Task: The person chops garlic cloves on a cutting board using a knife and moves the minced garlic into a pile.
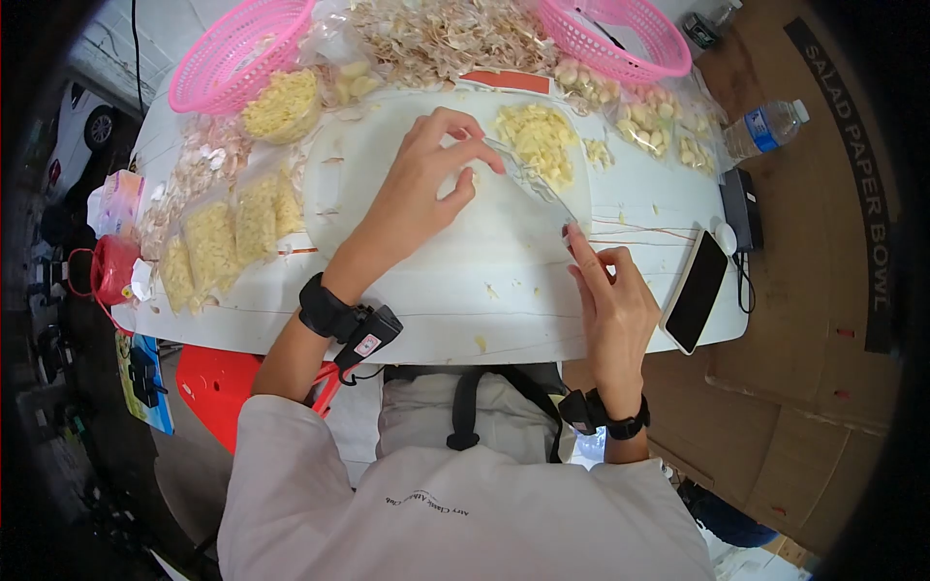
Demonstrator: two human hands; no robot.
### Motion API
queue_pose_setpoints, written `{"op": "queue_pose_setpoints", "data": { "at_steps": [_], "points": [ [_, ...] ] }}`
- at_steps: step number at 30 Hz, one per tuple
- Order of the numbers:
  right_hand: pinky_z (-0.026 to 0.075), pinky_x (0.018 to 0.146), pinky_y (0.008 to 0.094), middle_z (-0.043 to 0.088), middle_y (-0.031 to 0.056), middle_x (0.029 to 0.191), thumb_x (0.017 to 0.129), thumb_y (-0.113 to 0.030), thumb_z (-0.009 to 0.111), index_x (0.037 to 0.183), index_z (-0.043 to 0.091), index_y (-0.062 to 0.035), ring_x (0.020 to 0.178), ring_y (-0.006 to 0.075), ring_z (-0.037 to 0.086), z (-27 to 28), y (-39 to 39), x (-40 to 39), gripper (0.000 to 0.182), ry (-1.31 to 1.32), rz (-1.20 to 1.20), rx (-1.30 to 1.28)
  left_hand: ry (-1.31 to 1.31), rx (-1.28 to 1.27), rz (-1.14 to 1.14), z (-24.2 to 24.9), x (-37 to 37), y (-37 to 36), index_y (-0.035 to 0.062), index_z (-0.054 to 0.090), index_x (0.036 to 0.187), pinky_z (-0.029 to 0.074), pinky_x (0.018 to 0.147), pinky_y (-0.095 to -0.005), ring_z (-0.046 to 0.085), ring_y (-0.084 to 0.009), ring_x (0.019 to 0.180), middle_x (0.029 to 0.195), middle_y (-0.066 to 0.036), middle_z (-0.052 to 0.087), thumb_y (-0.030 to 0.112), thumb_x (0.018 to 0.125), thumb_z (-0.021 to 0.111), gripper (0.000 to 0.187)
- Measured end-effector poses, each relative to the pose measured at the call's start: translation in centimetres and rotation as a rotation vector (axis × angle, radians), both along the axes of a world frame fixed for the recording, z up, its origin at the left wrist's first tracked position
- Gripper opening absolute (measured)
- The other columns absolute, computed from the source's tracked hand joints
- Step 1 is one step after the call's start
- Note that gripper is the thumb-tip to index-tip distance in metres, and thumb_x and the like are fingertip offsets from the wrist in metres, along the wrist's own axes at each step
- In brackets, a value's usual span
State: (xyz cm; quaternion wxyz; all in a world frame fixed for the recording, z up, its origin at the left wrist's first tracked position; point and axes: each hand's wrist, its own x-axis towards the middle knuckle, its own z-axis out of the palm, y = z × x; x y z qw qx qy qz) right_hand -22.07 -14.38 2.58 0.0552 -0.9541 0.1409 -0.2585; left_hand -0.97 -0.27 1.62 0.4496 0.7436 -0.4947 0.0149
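My right hand (615,300) grips the handle end of a kitchen knife (531,182), index finger stretched along it. The knife's blade slants up and left over a white cutting board (373,145). My left hand (421,184) is at the blade's far end, fingertips right at the blade, thumb apart from the bent fingers. Just beyond the blade lies a pile of chopped garlic (536,140), with a few bits scattered to its right. Small garlic scraps (481,343) dot the table near its front edge.
Bags of chopped garlic (208,237) and a heaped tub (281,107) stand left. Garlic skins (450,39) cover the back between pink baskets (237,58). Bagged cloves (644,126), a water bottle (765,131) and a phone (697,290) are right, beside a cardboard box (814,242).
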Motion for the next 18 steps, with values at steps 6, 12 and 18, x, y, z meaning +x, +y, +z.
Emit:
{"op": "queue_pose_setpoints", "data": {
  "at_steps": [6, 12, 18],
  "points": [
    [0.046, 0.056, 0.0293, 0.054, 0.0027, 0.079, 0.072, 0.001, 0.071, 0.126, 0.069, -0.0213, 0.064, 0.0153, 0.054, 0.4, 0.6, 1.4, 0.059, -0.008, 0.043, -0.038, -0.121, -0.017, -0.026, 0.8, -0.2, 0.2, 0.0125, 0.072, 0.094, 0.034, 0.101, -0.0409, 0.044, -0.0260, 0.120, 0.119, -0.007, 0.053, -0.006, 0.080, 0.054, 0.030],
    [0.046, 0.053, 0.0300, 0.056, 0.0018, 0.077, 0.076, -0.004, 0.078, 0.126, 0.069, -0.0261, 0.059, 0.0148, 0.054, 0.7, 0.7, 1.9, 0.055, -0.001, 0.035, -0.059, -0.244, 0.077, 0.065, 0.5, 0.2, 0.5, 0.0133, 0.068, 0.114, 0.028, 0.107, -0.0449, 0.040, -0.0297, 0.128, 0.131, -0.010, 0.049, -0.003, 0.083, 0.051, 0.039],
    [0.045, 0.052, 0.0304, 0.056, 0.0022, 0.077, 0.078, -0.005, 0.077, 0.125, 0.069, -0.0244, 0.058, 0.0154, 0.054, 0.4, 0.9, 2.0, 0.051, -0.015, 0.034, -0.036, -0.208, -0.099, 0.359, -0.9, 0.7, -0.1, 0.0102, 0.045, 0.144, 0.021, 0.115, -0.0478, 0.034, -0.0342, 0.138, 0.143, -0.014, 0.043, 0.001, 0.090, 0.050, 0.055]
  ]
}}
